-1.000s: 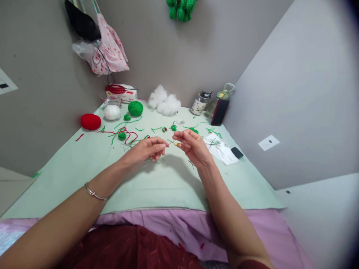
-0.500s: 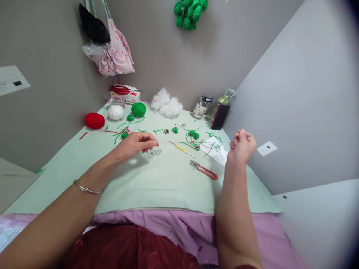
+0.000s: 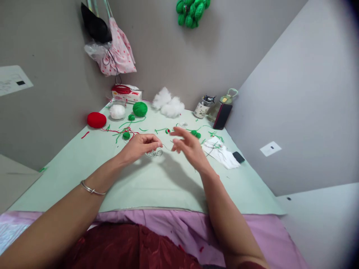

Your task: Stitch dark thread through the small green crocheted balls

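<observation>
My left hand (image 3: 139, 145) hovers over the pale green table cover (image 3: 157, 183), fingers pinched on a thin silvery wire or thread whose loose coil (image 3: 154, 152) lies just beneath it. My right hand (image 3: 187, 147) is close to the right of it, fingers spread and a little blurred; it touches the same strand between the two hands. A silver bangle (image 3: 91, 190) circles my left wrist. Small green yarn pieces (image 3: 193, 133) lie just behind my right hand.
At the back stand a red yarn ball (image 3: 96, 119), white yarn (image 3: 117, 111), green yarn ball (image 3: 139, 108), white stuffing (image 3: 167, 104), a jar (image 3: 202, 107) and a bottle (image 3: 224, 108). White paper (image 3: 221, 152) and a dark phone (image 3: 238, 157) lie at right. Walls close in all round.
My right hand pulled the strand far out to the right, then came back in beside my left hand with fingers spread. It now hides the scissors and yellow-handled hook.
</observation>
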The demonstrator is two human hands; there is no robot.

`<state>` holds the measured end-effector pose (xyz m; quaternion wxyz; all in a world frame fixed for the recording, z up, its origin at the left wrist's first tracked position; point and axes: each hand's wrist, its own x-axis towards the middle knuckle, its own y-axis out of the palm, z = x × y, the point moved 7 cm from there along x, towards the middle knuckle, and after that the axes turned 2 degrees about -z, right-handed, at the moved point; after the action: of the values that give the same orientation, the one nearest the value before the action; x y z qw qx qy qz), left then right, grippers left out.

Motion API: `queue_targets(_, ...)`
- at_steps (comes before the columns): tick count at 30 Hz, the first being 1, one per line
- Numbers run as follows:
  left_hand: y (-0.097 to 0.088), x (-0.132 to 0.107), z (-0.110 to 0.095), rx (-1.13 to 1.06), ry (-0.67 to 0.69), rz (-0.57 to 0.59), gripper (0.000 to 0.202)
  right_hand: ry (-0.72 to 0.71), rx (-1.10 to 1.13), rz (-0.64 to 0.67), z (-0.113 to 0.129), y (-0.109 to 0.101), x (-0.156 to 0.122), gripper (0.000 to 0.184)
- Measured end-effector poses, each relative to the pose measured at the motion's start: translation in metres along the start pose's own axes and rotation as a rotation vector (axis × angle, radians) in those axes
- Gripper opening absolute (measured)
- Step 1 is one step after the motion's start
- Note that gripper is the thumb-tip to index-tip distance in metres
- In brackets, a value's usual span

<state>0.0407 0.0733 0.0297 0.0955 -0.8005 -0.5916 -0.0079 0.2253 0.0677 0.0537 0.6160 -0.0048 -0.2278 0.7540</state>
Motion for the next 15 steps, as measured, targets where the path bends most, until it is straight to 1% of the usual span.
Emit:
queue_targets(1,0.001,0.000,0.000,0.001,0.002,0.007,0.026,0.030,0.078,0.137,0.002,0.018,-0.002,0.049)
queue_targets(2,0.002,-0.001,0.000,0.004,0.003,0.016,0.027,0.051,0.103,0.229,0.004,0.031,-0.005,0.045)
queue_targets(3,0.003,-0.001,0.000,0.007,0.004,0.028,0.027,0.063,0.089,0.273,0.004,0.037,-0.006,0.038)
queue_targets(4,0.004,-0.001,0.001,0.011,0.001,0.045,0.028,0.069,0.059,0.273,0.003,0.038,-0.005,0.032)
queue_targets(6,0.005,-0.001,0.003,0.007,-0.018,0.088,0.030,0.081,0.026,0.189,-0.001,0.028,-0.002,0.030)
queue_targets(9,0.004,0.000,0.006,-0.031,-0.053,0.114,0.038,0.103,0.096,0.025,-0.008,0.001,0.004,0.030)
queue_targets(12,-0.003,0.002,0.007,-0.042,-0.062,0.059,0.043,0.114,0.185,-0.086,-0.015,-0.022,0.007,0.030)
queue_targets(15,-0.005,0.003,0.011,-0.014,-0.073,0.026,0.043,0.108,0.271,-0.143,-0.017,-0.033,0.008,0.028)
